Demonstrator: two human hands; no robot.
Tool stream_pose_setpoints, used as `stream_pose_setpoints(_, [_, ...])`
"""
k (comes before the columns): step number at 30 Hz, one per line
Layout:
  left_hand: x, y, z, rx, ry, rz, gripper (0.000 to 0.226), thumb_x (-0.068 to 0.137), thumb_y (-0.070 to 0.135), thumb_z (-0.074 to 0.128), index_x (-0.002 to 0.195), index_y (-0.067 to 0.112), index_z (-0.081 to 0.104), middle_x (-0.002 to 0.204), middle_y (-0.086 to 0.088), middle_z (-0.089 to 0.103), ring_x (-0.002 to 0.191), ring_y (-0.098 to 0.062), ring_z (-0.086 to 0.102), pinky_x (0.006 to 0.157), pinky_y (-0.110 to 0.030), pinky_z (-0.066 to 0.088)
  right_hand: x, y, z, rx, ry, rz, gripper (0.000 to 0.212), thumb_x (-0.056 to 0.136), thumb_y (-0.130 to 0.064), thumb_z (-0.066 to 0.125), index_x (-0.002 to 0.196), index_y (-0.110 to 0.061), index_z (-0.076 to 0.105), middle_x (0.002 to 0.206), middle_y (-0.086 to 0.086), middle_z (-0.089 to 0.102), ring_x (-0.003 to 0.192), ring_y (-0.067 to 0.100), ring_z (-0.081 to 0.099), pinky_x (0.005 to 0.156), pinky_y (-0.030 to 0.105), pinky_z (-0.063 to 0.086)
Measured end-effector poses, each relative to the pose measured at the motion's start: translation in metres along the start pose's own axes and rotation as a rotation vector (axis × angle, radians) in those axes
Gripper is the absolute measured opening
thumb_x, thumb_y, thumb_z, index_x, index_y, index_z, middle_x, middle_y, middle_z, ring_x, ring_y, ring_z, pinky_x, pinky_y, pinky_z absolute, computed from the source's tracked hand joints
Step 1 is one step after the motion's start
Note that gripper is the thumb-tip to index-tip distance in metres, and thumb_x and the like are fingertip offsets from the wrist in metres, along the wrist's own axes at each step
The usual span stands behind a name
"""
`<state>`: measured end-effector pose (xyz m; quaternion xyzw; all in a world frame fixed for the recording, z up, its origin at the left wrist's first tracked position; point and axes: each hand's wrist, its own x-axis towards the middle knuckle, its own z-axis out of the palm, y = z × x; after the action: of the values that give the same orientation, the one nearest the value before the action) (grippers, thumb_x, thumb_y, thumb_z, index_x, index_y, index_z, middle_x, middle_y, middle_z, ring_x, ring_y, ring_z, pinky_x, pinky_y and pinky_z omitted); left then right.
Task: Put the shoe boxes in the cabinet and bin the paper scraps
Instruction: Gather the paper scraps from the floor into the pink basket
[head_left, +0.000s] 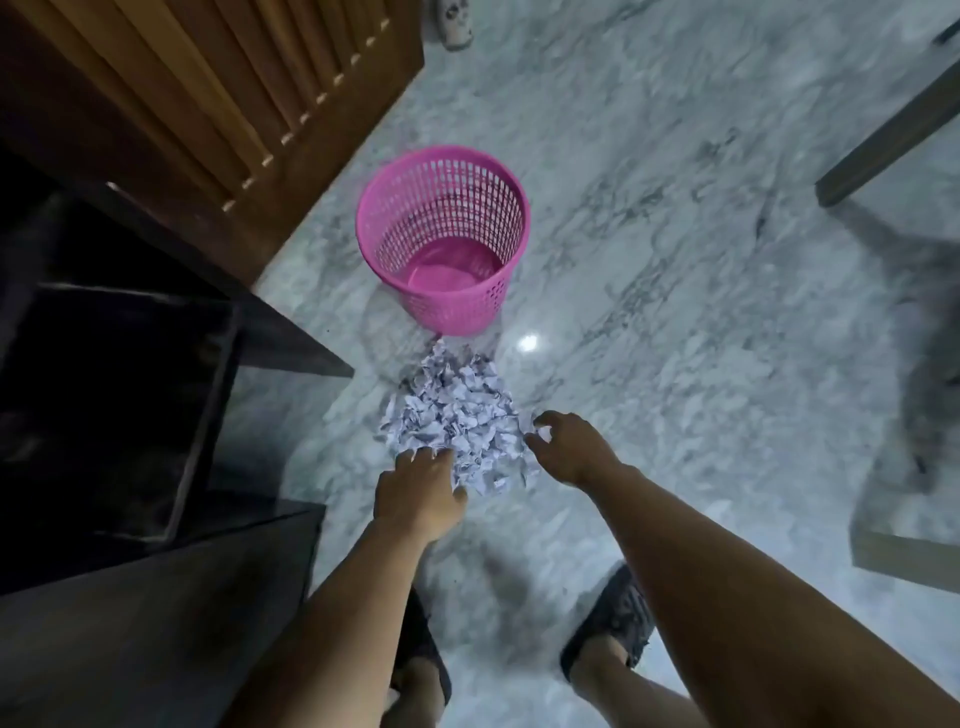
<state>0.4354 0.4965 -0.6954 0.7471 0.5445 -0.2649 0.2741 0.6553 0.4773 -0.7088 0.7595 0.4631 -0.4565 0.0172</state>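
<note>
A heap of crumpled white paper scraps (454, 415) lies on the marble floor in front of me. Just beyond it stands a pink perforated plastic bin (443, 236), upright and with nothing inside. My left hand (418, 493) rests on the near left edge of the heap, palm down, fingers spread over the scraps. At the heap's right edge my right hand (569, 447) has its fingers curled apart and touching the paper. No shoe box can be made out.
A dark open cabinet (119, 405) with a wooden slatted door (218, 98) stands at the left. A wooden furniture leg (883, 150) crosses the upper right, a board edge (904, 556) sits at right. My feet in dark sandals (613, 623) are below.
</note>
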Motion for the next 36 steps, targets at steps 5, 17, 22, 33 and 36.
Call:
stream_pose_setpoints(5, [0.172, -0.070, 0.094, 0.036, 0.133, 0.033, 0.071, 0.094, 0.044, 0.055, 0.155, 0.028, 0.024, 0.160, -0.005, 0.032, 0.147, -0.032, 0.028, 0.111, -0.050, 0.040, 0.158, 0.027, 0.096, -0.246, -0.015, -0.122, 0.049, 0.100, -0.041, 0.054, 0.148, -0.032, 0.048, 0.146, 0.013, 0.049, 0.133, 0.035, 0.052, 0.107, 0.045, 0.046])
stream_pose_setpoints(17, [0.349, -0.147, 0.203, 0.128, 0.322, 0.303, 0.081, 0.091, 0.060, 0.049, 0.159, 0.038, 0.010, 0.169, -0.007, 0.000, 0.153, -0.037, 0.008, 0.117, -0.053, 0.031, 0.331, 0.025, 0.219, -0.552, 0.219, -0.373, 0.072, 0.092, -0.043, 0.068, 0.150, -0.026, 0.029, 0.150, 0.017, 0.036, 0.134, 0.041, 0.044, 0.098, 0.056, 0.051])
stream_pose_setpoints(22, [0.349, -0.130, 0.199, -0.120, 0.384, 0.265, 0.055, 0.088, 0.037, 0.063, 0.137, 0.027, 0.043, 0.148, -0.006, 0.034, 0.137, -0.034, 0.034, 0.100, -0.045, 0.046, 0.318, 0.038, 0.217, -0.422, 0.241, -0.352, 0.062, 0.092, -0.027, 0.067, 0.147, -0.018, 0.040, 0.138, 0.015, 0.046, 0.123, 0.037, 0.054, 0.089, 0.045, 0.053])
stream_pose_setpoints(33, [0.324, -0.117, 0.162, -0.213, 0.588, 0.372, 0.029, 0.086, 0.032, 0.058, 0.110, 0.028, 0.043, 0.109, 0.008, 0.049, 0.098, -0.021, 0.053, 0.068, -0.033, 0.038, 0.308, 0.042, 0.195, -0.080, 0.474, -0.396, 0.024, 0.088, -0.010, 0.060, 0.111, -0.016, 0.063, 0.104, 0.006, 0.060, 0.094, 0.032, 0.061, 0.070, 0.032, 0.039])
stream_pose_setpoints(36, [0.310, -0.118, 0.152, -0.305, 0.641, 0.356, 0.027, 0.083, 0.034, 0.056, 0.107, 0.033, 0.043, 0.105, 0.013, 0.051, 0.092, -0.016, 0.052, 0.067, -0.035, 0.045, 0.299, 0.040, 0.184, 0.036, 0.540, -0.464, 0.024, 0.088, -0.012, 0.065, 0.112, -0.012, 0.067, 0.093, 0.001, 0.059, 0.080, 0.023, 0.056, 0.068, 0.028, 0.036])
